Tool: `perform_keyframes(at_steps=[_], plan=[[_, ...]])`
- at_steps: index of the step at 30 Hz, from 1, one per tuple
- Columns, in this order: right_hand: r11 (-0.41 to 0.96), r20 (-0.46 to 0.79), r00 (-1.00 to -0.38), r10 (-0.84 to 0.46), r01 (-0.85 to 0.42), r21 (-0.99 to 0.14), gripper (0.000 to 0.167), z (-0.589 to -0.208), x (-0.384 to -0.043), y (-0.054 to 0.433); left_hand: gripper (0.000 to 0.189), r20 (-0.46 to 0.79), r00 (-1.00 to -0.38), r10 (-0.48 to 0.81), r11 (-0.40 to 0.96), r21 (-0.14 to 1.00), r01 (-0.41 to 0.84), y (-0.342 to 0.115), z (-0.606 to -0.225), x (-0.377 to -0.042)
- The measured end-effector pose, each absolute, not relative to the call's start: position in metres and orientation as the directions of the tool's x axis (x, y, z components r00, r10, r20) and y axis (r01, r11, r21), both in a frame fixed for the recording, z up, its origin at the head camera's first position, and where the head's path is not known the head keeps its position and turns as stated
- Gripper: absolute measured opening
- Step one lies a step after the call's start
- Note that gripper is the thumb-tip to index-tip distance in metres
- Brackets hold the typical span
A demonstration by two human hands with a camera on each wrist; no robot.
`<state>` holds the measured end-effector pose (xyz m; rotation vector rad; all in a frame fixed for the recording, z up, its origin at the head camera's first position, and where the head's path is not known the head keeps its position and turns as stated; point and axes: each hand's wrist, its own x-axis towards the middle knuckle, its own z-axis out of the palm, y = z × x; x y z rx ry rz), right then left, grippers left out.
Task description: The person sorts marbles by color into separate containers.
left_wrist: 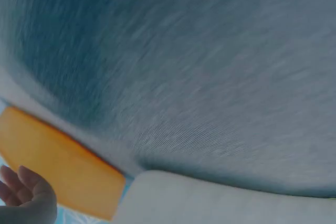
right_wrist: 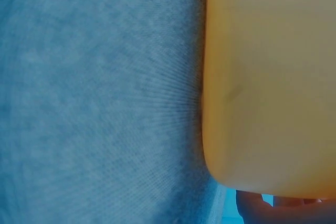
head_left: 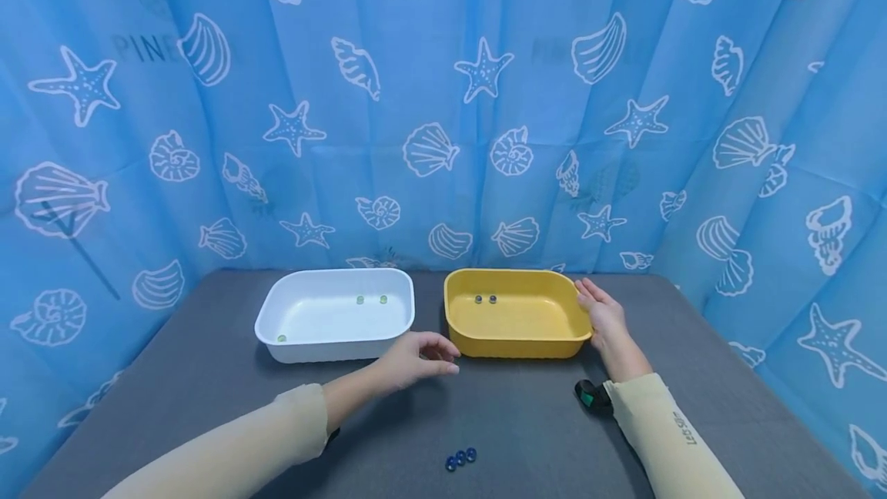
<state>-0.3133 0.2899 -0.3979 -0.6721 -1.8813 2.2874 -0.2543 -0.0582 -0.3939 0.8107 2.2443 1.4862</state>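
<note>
My left hand (head_left: 419, 358) hovers over the table between the two tubs, fingers loosely bent. Nothing shows in its grasp. In the left wrist view the hand (left_wrist: 29, 195) appears at the lower left corner, before the yellow tub (left_wrist: 58, 161). My right hand (head_left: 606, 322) rests along the right end of the yellow tub (head_left: 516, 348), fingers extended against the outer wall. The right wrist view shows part of that hand (right_wrist: 289, 211) below the tub's end. Two dark blue beads (head_left: 493, 299) lie inside the yellow tub, towards its back left.
Left of the yellow tub stands a white tub (head_left: 333, 351) with three yellow-green beads (head_left: 383, 299) inside. Three dark blue beads (head_left: 460, 458) lie near the front of the grey table (head_left: 527, 422). Behind hangs a blue curtain (head_left: 443, 114) with white shell prints.
</note>
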Motion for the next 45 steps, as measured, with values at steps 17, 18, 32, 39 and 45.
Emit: perform_keyframes(at_steps=[17,18,32,39,45], plan=[[-0.227,-0.275,-0.897,0.347,0.204,-0.952,0.052,-0.399,-0.312,0.292,0.015,-0.079,-0.466,0.881,0.289,0.871,0.398,-0.071,-0.423,-0.227],[-0.227,-0.272,-0.899,0.343,0.202,-0.953,0.052,-0.400,-0.312,0.292,0.015,-0.092,-0.457,0.885,0.298,0.864,0.405,-0.071,-0.424,-0.226],[-0.215,-0.267,-0.901,0.343,0.202,-0.955,0.051,-0.401,-0.313,0.289,0.021,-0.171,-0.542,0.823,0.477,0.726,0.495,-0.063,-0.428,-0.216],[-0.213,-0.263,-0.898,0.351,0.197,-0.957,0.051,-0.401,-0.314,0.289,0.021,-0.173,-0.578,0.798,0.524,0.674,0.521,-0.058,-0.418,-0.207],[-0.207,-0.262,-0.899,0.350,0.199,-0.958,0.051,-0.399,-0.314,0.290,0.018,-0.160,-0.561,0.812,0.512,0.657,0.554,-0.058,-0.419,-0.209]])
